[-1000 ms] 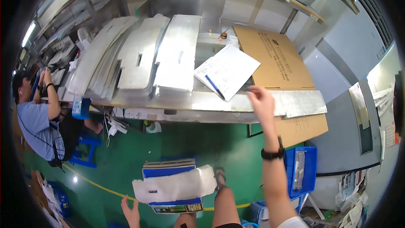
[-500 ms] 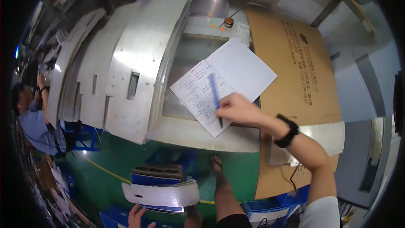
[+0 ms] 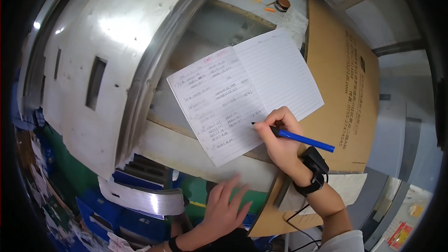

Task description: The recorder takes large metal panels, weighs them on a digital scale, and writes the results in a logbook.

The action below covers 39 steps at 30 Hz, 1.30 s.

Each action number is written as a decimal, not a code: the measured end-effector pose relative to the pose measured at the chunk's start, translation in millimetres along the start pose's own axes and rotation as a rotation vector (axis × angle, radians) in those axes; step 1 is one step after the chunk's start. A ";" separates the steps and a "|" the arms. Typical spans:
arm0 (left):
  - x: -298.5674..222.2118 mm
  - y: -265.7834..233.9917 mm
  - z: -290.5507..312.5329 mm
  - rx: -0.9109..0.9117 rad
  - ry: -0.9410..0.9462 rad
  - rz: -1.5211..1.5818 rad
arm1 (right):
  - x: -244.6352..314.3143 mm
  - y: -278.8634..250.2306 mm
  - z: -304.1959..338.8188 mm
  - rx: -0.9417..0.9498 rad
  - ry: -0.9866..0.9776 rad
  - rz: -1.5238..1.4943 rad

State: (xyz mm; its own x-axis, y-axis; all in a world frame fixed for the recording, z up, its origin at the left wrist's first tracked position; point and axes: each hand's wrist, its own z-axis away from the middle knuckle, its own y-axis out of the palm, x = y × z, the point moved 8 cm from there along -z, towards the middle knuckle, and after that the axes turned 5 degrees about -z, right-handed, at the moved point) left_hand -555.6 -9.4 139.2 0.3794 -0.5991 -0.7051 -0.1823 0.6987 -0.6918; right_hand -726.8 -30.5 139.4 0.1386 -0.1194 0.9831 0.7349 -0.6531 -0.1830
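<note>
An open notebook lies slantwise on the worktop, its left page filled with handwriting and its right page ruled and blank. Over the lower part of the written page, my right hand grips a blue pen with a black tip. The tip points left, close to the paper; I cannot tell if it touches. My left hand, a little blurred, is held open with fingers spread at the worktop's front edge, below the notebook, holding nothing.
Large pale metal panels with slots stand to the left. Brown cardboard covers the right side. A small round brown container and orange bits sit at the back. Below left, a curved metal piece rests near blue bins.
My left hand has risen from the lower edge toward the worktop. The pen in my right hand has swung from upright to slanting right. The view has come closer to the notebook.
</note>
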 end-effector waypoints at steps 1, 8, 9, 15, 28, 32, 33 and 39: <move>-0.9 -0.9 -2.7 -0.073 -0.018 0.031 | -2.9 -2.9 -2.0 -0.065 0.032 -0.030; -0.3 9.4 -38.2 -0.268 -0.010 -0.091 | -15.8 8.8 -0.6 -0.097 0.092 -0.112; 3.4 19.7 -41.8 -0.248 -0.017 -0.149 | -13.7 15.6 -2.6 0.036 0.030 -0.021; 6.9 29.5 -49.6 -0.303 -0.126 -0.436 | -7.2 42.7 -7.1 0.349 -0.072 0.117; 4.9 21.4 -71.3 -0.281 -0.231 -0.416 | -14.9 38.3 -30.6 0.364 -0.084 0.143; 6.8 26.7 -73.5 -0.280 -0.254 -0.437 | -13.9 39.7 -28.3 0.316 -0.134 0.068; 6.1 26.5 -73.0 -0.292 -0.250 -0.435 | -6.4 45.2 -26.8 0.342 -0.238 0.120; 7.2 23.4 -71.5 -0.307 -0.248 -0.429 | -3.7 43.4 -25.9 0.299 -0.318 0.331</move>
State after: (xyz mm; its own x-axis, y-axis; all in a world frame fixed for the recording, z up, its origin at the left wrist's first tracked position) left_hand -622.0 -25.3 106.8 0.6718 -0.6684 -0.3194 -0.2061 0.2456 -0.9472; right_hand -712.6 -77.7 127.8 0.5545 -0.0202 0.8319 0.7682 -0.3719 -0.5211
